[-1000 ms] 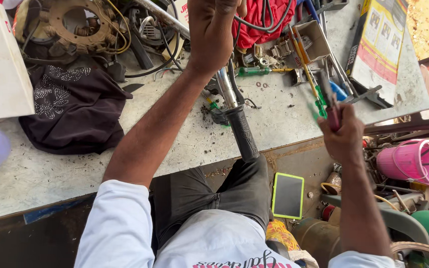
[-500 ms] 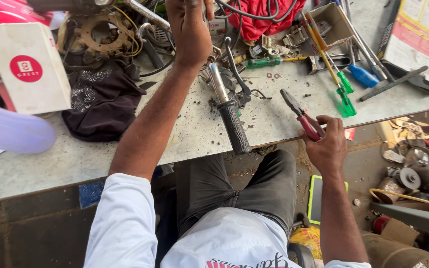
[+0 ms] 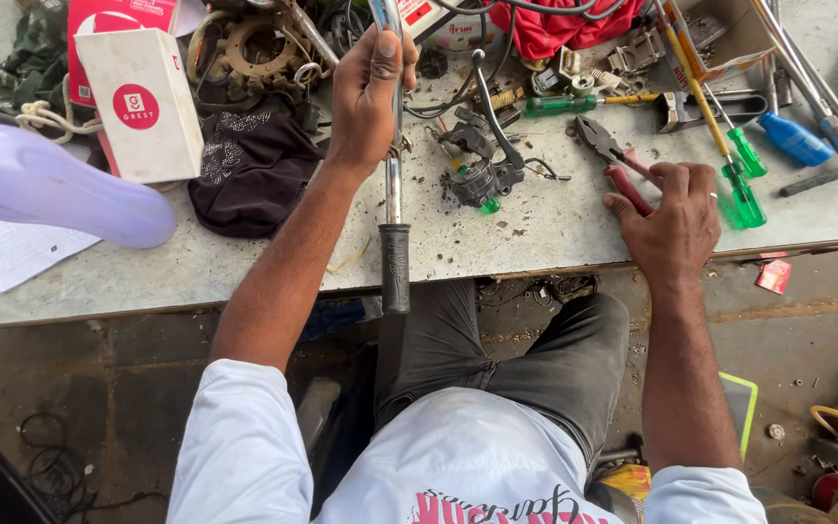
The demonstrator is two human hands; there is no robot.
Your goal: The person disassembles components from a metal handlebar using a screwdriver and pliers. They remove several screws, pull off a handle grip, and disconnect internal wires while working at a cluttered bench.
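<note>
Left hand [image 3: 369,97] shut tight around a shiny metal bar [image 3: 392,184], up over the desk [image 3: 244,262]. Black grip [image 3: 396,268] at the bar's near end, hanging past the desk edge below that hand. Right hand [image 3: 671,221] on the desk, fingers curled on the red handles of pliers [image 3: 613,160], pliers lying flat. Green screwdrivers [image 3: 741,180] just right of that hand. Dark cloth [image 3: 249,170] left of the left hand.
</note>
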